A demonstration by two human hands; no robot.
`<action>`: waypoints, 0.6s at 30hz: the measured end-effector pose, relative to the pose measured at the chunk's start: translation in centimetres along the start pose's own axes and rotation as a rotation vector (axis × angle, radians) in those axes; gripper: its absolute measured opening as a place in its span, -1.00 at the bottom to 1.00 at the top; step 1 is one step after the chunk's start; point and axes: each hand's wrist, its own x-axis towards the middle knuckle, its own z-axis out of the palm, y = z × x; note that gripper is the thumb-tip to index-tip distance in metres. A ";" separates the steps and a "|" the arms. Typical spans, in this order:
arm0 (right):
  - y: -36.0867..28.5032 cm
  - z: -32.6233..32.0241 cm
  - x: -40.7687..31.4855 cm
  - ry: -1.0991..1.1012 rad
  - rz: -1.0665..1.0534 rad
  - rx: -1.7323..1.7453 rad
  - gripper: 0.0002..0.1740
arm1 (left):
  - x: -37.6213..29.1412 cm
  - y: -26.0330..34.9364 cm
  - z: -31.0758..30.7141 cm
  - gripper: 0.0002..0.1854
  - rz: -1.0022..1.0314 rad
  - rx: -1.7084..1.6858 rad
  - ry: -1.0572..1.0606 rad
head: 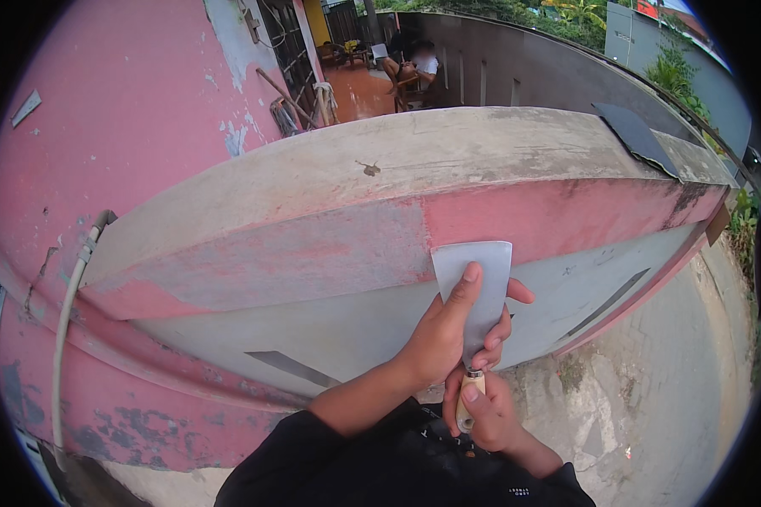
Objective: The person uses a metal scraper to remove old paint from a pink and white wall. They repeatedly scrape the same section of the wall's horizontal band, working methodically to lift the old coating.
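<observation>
A wide-bladed scraper (pixel 489 288) with a wooden handle (pixel 463 419) points away from my body, its broad edge uppermost. My left hand (pixel 428 342) holds the steel blade, thumb flat on the face and fingers wrapped behind it. Around the handle, below the metal collar, my right hand (pixel 494 415) is closed. The blade's edge overlaps the pink painted band (pixel 571 215) of a low wall in view; whether it touches cannot be told. Left of the blade, a stretch of that band is a patchy grey scraped surface (pixel 311 253) with traces of pink.
The wall's concrete top (pixel 292 174) carries a dark flat sheet (pixel 637 139) at right. A pipe (pixel 70 317) runs down the peeling pink house wall (pixel 120 95). Beyond, a person (pixel 418 66) sits on a chair. Rough paving (pixel 615 380) lies at right.
</observation>
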 end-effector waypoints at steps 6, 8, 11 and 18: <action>1.2 0.9 0.1 0.042 -0.001 0.042 -0.58 | -0.3 0.2 -0.3 -0.19 -0.014 0.074 0.020; 0.5 1.4 -0.1 0.031 0.007 0.028 -0.57 | -0.5 0.9 0.4 -0.19 -0.028 0.028 -0.017; 0.4 1.4 0.1 0.033 0.000 0.017 -0.57 | -0.5 0.5 0.0 -0.20 -0.018 0.018 -0.006; 0.5 0.7 0.2 0.069 -0.016 -0.008 -0.58 | -0.1 -0.1 0.4 -0.19 0.034 0.001 0.061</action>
